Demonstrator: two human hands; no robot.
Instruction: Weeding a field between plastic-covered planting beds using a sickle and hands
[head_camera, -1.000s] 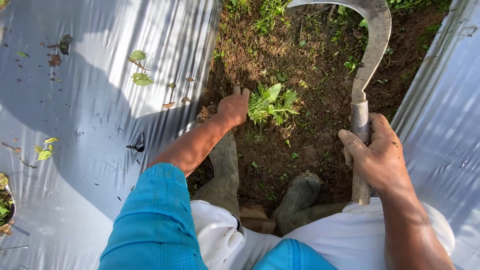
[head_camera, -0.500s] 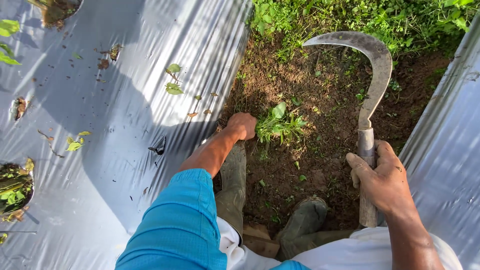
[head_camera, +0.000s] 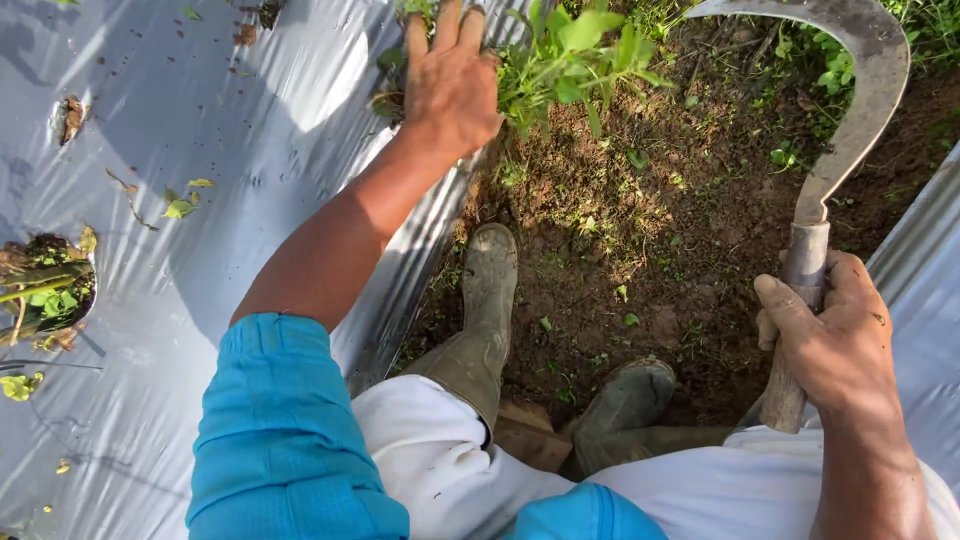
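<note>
Muddy boots (head_camera: 487, 290) on soil; silver mulch sheet (head_camera: 180, 120); planting hole (head_camera: 45, 290).

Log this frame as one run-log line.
left hand: open, at leafy green weed | right hand: shut on wooden-handled curved metal sickle | muddy rubber boots on bare soil furrow | silver plastic mulch sheet alongside

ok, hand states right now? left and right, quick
Left hand: fingers spread open, reaching by the green weed; a grip on it cannot be told.
Right hand: closed around the wooden handle of the sickle.
</note>
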